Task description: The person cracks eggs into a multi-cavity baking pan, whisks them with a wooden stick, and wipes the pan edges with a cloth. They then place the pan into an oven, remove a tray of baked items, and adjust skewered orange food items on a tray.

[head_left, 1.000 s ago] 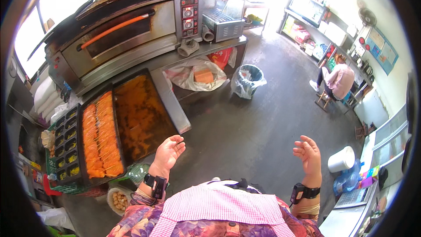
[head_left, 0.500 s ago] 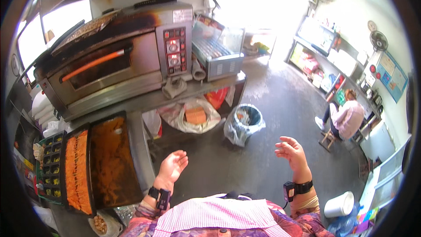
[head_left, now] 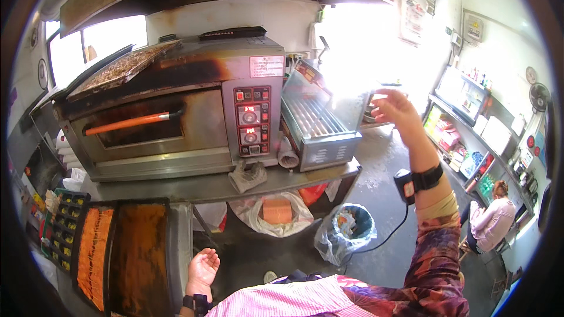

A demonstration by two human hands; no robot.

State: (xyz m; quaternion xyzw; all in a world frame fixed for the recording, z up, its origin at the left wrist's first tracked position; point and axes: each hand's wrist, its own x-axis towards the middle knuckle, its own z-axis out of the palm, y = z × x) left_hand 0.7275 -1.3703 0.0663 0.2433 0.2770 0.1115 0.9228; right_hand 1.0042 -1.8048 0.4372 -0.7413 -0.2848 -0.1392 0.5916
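Observation:
My right hand [head_left: 396, 113] is raised and stretched forward, its fingers apart with nothing in them. It overlaps the glass side of a metal roller machine [head_left: 331, 151] with a row of rods; I cannot tell whether it touches. Lower down, my left hand [head_left: 203, 266] hangs palm inward, fingers loosely curled and empty. Closest to it is the dark baking tray [head_left: 140, 258] with a brown greasy surface. Beside that tray lies another one with a long strip of orange food [head_left: 94, 255]. A large deck oven [head_left: 205, 118] with an orange handle [head_left: 126, 124] stands ahead, its door closed.
A crumpled pale cloth [head_left: 247, 177] lies on the steel bench before the oven. Below are a white sack [head_left: 247, 217] and a lined bin [head_left: 359, 223]. A dark multi-cup tray [head_left: 66, 223] is at left. Another person [head_left: 493, 223] sits low at right, near shelves.
My right hand has risen and reached forward, toward the roller machine. My left hand has dropped lower and moved left. The view has tilted up and come closer to the oven.

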